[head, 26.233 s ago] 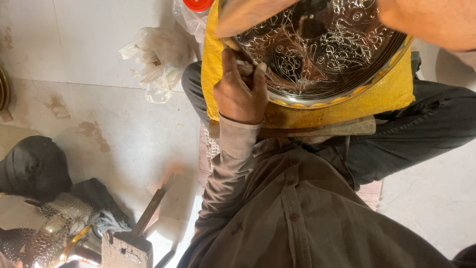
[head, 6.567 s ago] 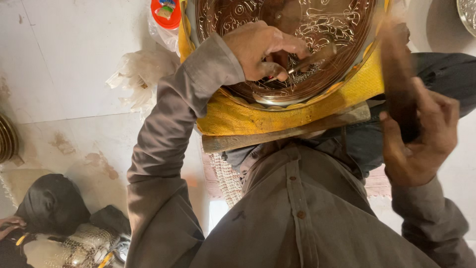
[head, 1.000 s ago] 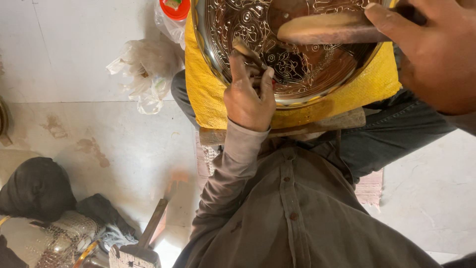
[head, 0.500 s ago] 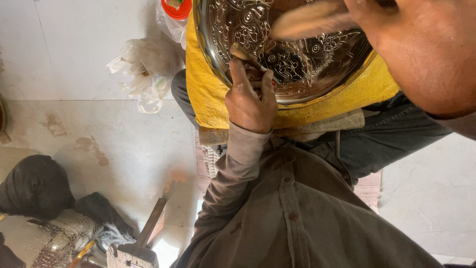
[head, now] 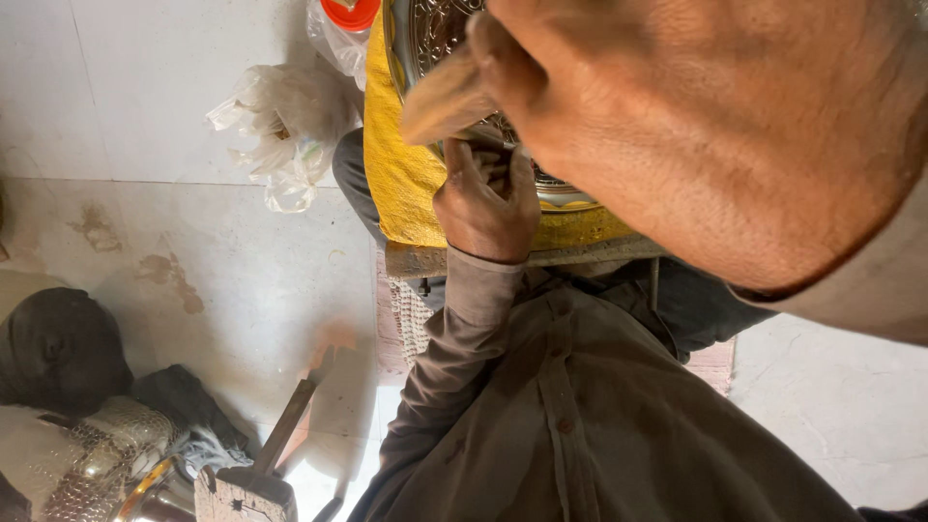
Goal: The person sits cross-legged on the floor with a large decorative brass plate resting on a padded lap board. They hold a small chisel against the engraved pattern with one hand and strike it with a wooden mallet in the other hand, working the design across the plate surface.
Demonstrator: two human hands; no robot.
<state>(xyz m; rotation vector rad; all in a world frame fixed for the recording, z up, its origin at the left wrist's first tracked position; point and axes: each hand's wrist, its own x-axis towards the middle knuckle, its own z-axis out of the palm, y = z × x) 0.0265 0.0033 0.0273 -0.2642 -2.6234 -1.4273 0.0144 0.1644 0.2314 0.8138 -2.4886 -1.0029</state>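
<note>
Since the earlier frame my right hand (head: pixel 735 135) has swung up close to the camera, its grip closed on the tan wooden mallet (head: pixel 449 97), whose long axis points left across the engraved round silver metal tray (head: pixel 425 39). My left hand (head: pixel 486 208) rests at that tray's near rim, above the yellow cloth (head: pixel 401 164), fingers pinched on a small tool I cannot make out clearly, directly below the mallet head.

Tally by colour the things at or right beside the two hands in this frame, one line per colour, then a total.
Silver: 1, the engraved metal tray
Yellow: 1, the cloth under it
Tan: 1, the wooden mallet in the right hand
Orange: 1, the lid
Total: 4
The left hand rests on the tray.
</note>
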